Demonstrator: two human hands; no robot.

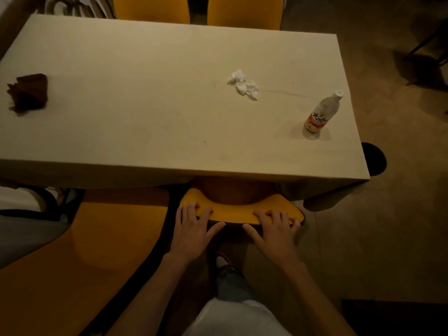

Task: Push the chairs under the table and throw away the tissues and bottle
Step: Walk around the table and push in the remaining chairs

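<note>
Both my hands grip the top of a yellow chair's backrest (232, 213) at the near edge of the white table (145, 112). My left hand (194, 229) holds its left part, my right hand (274, 229) its right part. The chair's seat is tucked under the table. A second yellow chair (97, 238) stands to the left, pulled out from the table. Crumpled white tissues (243, 87) lie on the table's right half. A plastic bottle (321, 115) with a white cap and an orange label stands upright near the right edge.
A dark brown crumpled cloth (28, 94) lies at the table's left edge. Two more yellow chairs (151, 8) (244, 10) stand at the far side. A round black bin (374, 158) sits on the floor by the table's right near corner.
</note>
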